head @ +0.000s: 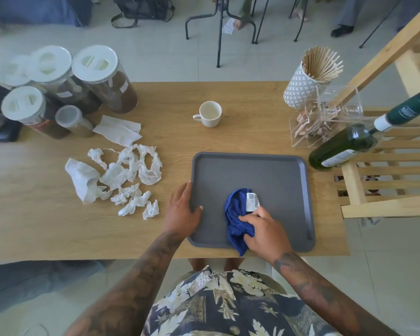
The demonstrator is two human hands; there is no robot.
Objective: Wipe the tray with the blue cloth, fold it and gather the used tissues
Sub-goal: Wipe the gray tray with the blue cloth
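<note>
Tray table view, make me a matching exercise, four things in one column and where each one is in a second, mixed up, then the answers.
Things:
1. blue cloth
2. white cup
3. crumpled tissues
4. green bottle

Places:
A. table, left of the tray
B. right of the tray, tilted
C. on the tray, under the right hand
D. table, beyond the tray

Pairs: 1-C, 2-D, 3-A, 4-B

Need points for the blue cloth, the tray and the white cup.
blue cloth (pixel 235 215), head view, on the bunched middle of the fabric
tray (pixel 277 180), head view, on the bare grey floor of the tray
white cup (pixel 210 112), head view, on the inside of the cup
</note>
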